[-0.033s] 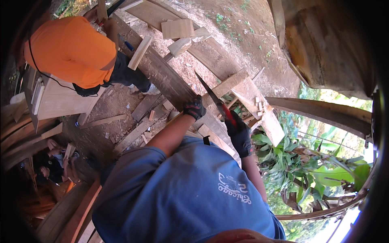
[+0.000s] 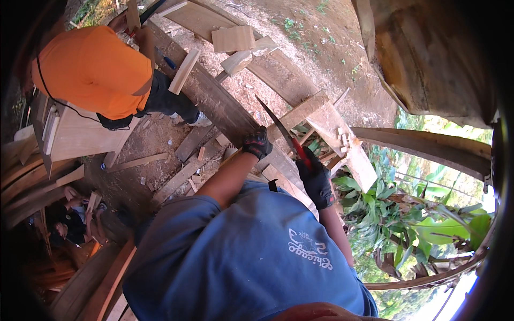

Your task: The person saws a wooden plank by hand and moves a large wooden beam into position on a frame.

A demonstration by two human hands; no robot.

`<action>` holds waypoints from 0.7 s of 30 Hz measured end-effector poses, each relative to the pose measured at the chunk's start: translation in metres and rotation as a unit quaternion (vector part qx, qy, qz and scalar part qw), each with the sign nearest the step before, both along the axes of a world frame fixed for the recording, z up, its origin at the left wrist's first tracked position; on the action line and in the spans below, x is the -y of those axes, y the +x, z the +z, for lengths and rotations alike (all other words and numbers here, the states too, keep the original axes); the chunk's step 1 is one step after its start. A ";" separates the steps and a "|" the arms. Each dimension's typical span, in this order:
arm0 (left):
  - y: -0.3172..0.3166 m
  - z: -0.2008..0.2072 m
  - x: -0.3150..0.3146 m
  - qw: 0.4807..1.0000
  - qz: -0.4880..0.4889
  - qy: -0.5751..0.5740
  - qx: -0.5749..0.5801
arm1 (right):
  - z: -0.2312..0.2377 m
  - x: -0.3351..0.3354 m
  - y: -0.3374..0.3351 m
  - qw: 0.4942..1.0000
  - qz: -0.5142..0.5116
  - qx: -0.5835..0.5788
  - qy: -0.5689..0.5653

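1. Left hand (image 2: 258,143), black-gloved: the arm reaches diagonally up and to the right, placing the hand on the near part of a long dark plank (image 2: 214,101). The fingers are bent, knuckles upward; whether they clasp the wood or merely press on it cannot be told.
2. Right hand (image 2: 316,184), likewise gloved: the arm rises along the right side of the blue shirt (image 2: 241,251), and the fingers are closed around the red handle of a saw (image 2: 274,117). The blade slants up and to the left, its tip beyond the left hand.
3. Crosspiece (image 2: 302,113): one pale length of wood, seen partly behind the blade; contact between the two cannot be determined.
4. Counts: one saw, two gloved hands, one blue tool (image 2: 169,62) on the dark plank, and one co-worker in an orange shirt (image 2: 93,69) at upper left.
5. Obscured parts: the fingertips of both hands are hidden, as is most of the saw's grip. Small wooden blocks (image 2: 344,140) on a pale board (image 2: 360,170) overlap too closely to count. Another person (image 2: 72,222), lower left, is dim and partly covered.
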State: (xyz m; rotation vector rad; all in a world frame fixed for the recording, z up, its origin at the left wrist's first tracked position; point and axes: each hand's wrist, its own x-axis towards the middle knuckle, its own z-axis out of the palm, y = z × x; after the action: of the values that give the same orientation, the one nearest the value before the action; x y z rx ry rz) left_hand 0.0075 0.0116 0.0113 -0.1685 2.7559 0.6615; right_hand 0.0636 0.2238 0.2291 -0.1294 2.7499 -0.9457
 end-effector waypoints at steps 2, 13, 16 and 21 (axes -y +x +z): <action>-0.001 0.008 0.000 1.000 -0.013 0.000 0.019 | 0.008 0.003 0.001 0.999 0.012 -0.029 0.020; -0.010 0.018 0.007 0.998 -0.043 -0.019 0.040 | 0.027 -0.012 -0.014 0.999 -0.003 -0.049 -0.017; -0.009 0.018 0.005 0.997 -0.049 -0.032 0.040 | 0.023 -0.008 -0.030 1.000 -0.017 -0.017 -0.011; -0.010 0.020 0.004 0.993 -0.062 -0.050 0.084 | 0.024 0.014 -0.056 0.997 -0.047 0.062 -0.021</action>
State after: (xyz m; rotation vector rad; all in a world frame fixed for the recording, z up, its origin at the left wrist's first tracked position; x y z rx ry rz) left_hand -0.0020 0.0080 0.0316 -0.0700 2.6136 0.4553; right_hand 0.0073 0.2098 0.2532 0.0505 2.6438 -1.0012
